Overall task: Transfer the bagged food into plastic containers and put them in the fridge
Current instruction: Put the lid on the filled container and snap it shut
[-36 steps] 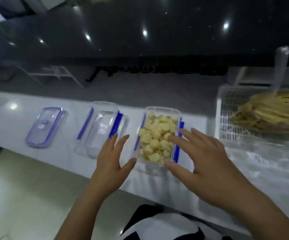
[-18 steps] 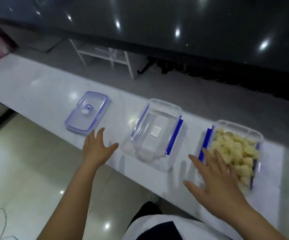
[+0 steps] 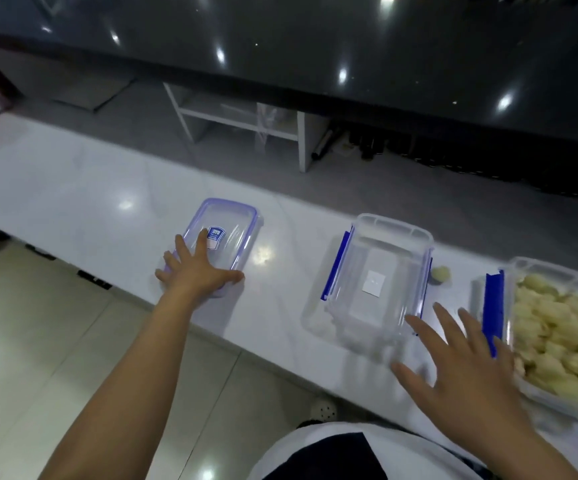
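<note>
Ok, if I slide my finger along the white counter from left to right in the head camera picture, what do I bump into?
Lid with the left hand on it → empty container → one loose food piece → right hand → container full of food.

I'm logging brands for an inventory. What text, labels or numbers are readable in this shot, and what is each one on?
Blue and white sticker on the lid, partly under the left hand: print too blurred to read.
White sticker seen through the empty container: blank from this side, no print visible.
Filled container: no label visible.
No other text in view.
</note>
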`<state>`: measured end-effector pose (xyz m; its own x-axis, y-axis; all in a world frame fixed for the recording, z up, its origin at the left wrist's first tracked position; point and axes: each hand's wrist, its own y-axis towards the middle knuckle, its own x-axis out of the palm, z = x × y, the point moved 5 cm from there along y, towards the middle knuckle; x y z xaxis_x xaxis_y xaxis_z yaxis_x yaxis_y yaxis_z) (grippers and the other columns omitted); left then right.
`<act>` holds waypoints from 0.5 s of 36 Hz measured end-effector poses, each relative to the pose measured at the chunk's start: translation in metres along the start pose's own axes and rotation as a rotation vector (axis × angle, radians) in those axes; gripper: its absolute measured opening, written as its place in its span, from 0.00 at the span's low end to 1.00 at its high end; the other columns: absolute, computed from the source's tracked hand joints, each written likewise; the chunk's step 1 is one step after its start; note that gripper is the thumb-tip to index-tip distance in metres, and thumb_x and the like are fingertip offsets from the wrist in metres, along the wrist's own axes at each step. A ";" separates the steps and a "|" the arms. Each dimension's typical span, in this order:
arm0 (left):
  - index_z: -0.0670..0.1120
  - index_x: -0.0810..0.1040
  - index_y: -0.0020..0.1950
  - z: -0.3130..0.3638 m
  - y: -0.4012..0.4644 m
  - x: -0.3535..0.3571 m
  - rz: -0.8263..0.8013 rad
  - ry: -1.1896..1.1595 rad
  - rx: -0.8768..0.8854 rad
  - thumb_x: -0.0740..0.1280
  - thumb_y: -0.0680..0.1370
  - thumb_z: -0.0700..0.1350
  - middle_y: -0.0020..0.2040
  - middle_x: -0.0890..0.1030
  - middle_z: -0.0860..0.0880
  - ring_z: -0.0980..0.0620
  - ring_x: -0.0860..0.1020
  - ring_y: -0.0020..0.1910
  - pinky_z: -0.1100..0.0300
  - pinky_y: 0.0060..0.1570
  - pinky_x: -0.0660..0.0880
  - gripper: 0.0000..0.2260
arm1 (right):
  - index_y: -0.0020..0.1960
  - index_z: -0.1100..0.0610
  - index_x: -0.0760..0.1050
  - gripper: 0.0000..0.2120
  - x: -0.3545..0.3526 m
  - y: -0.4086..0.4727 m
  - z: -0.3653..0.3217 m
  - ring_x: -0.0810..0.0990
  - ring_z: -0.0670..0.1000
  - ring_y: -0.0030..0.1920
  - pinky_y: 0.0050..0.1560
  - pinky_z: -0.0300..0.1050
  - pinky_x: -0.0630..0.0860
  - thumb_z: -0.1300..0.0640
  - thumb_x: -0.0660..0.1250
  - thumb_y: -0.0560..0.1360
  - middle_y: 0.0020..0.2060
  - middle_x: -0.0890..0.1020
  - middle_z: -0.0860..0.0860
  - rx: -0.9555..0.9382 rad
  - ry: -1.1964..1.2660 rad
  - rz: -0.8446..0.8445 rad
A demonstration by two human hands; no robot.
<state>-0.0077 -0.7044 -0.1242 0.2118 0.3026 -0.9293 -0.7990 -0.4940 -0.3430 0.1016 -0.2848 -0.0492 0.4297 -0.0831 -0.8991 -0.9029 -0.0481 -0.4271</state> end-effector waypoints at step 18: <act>0.72 0.49 0.75 0.125 -0.141 -0.049 0.116 -0.438 0.554 0.67 0.56 0.75 0.77 0.53 0.54 0.41 0.61 0.75 0.35 0.71 0.59 0.51 | 0.62 0.36 0.78 0.25 -0.028 -0.022 -0.002 0.80 0.42 0.62 0.61 0.49 0.77 0.42 0.75 0.65 0.61 0.82 0.42 0.057 1.548 0.234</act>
<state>0.0240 -0.5484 -0.0130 -0.0446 0.6302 -0.7751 -0.9957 -0.0912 -0.0169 0.1092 -0.2834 -0.0143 -0.1569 -0.9876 0.0101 -0.9319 0.1446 -0.3325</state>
